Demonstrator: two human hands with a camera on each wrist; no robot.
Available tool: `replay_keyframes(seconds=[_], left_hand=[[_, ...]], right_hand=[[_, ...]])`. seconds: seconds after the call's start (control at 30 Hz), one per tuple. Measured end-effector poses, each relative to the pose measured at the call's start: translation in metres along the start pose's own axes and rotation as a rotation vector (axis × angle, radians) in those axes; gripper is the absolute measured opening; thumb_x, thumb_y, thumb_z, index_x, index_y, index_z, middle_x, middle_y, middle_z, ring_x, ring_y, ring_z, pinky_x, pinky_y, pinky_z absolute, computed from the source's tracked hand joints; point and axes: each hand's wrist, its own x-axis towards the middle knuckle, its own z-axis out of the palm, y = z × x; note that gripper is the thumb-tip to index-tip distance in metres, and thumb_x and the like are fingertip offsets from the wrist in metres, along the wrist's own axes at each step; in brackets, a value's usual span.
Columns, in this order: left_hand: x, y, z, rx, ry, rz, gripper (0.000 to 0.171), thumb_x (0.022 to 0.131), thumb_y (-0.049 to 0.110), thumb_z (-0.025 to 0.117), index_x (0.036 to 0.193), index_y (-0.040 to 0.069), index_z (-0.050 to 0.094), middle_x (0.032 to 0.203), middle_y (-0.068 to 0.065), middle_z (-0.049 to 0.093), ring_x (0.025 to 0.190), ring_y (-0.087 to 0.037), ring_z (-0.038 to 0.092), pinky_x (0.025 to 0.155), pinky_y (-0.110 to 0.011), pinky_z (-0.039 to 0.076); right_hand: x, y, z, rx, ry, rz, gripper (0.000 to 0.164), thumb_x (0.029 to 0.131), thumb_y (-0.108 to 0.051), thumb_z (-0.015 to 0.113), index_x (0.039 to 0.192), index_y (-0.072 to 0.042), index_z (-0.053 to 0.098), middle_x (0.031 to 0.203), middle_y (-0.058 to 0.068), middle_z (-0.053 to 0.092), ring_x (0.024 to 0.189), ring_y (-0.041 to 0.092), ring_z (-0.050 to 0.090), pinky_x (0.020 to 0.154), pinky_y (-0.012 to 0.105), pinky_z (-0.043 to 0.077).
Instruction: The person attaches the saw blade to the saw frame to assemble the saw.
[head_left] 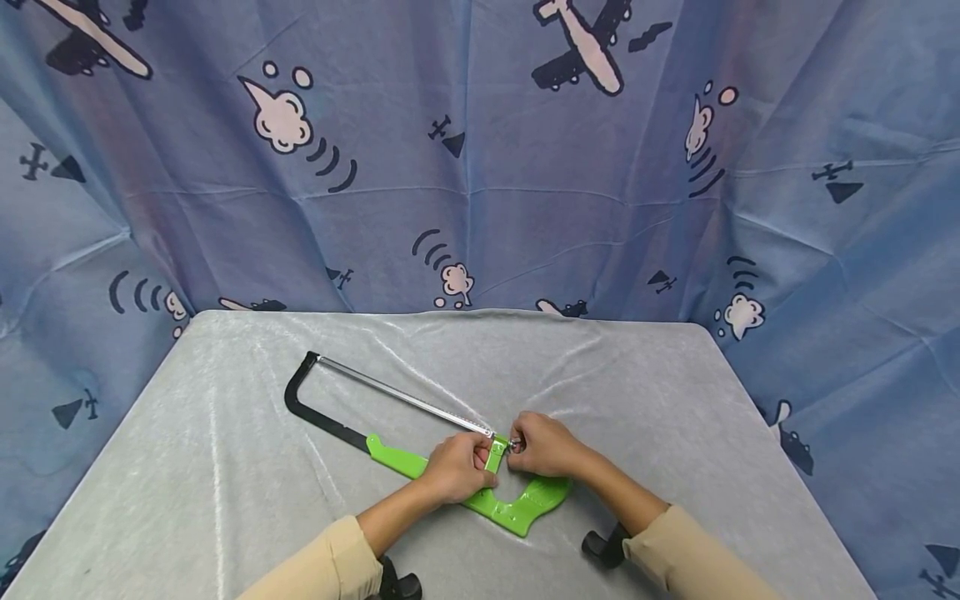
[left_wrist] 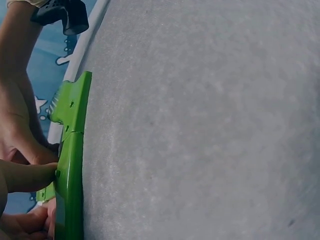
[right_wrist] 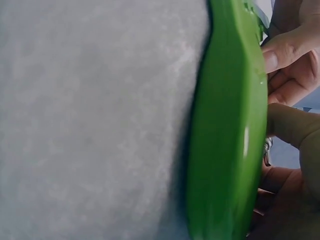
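A hacksaw with a green body (head_left: 397, 460) and a black front frame (head_left: 326, 423) lies on the table, its blade side facing away from me. A silver blade (head_left: 405, 397) spans from the black end to the green post. My left hand (head_left: 456, 468) grips the green post between thumb and fingers. At the post's outer side, my right hand (head_left: 546, 446) pinches a small metal tightening nut (head_left: 516, 446), mostly hidden by the fingers. In the right wrist view the green handle (right_wrist: 225, 125) covers part of both hands. The left wrist view shows my left thumb (left_wrist: 30, 176) against the green body.
Pale grey cloth covers the table (head_left: 637, 392). A blue curtain (head_left: 390, 167) printed with planes and clouds hangs behind it and along both sides. Black wrist devices (head_left: 606, 548) sit under the forearms near the front.
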Motion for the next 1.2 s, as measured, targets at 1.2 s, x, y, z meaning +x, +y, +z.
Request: replay_keyframes(seconds=[1.2], left_hand=[[0.001, 0.000, 0.002, 0.017, 0.005, 0.001, 0.027, 0.068, 0.006, 0.084, 0.086, 0.008, 0.065, 0.072, 0.006, 0.054, 0.064, -0.004, 0.046, 0.062, -0.024, 0.038]], right_hand=[[-0.004, 0.018, -0.010, 0.268, -0.044, -0.147, 0.008, 0.092, -0.005, 0.061, 0.085, -0.003, 0.066, 0.075, -0.003, 0.057, 0.067, 0.007, 0.050, 0.062, 0.024, 0.044]])
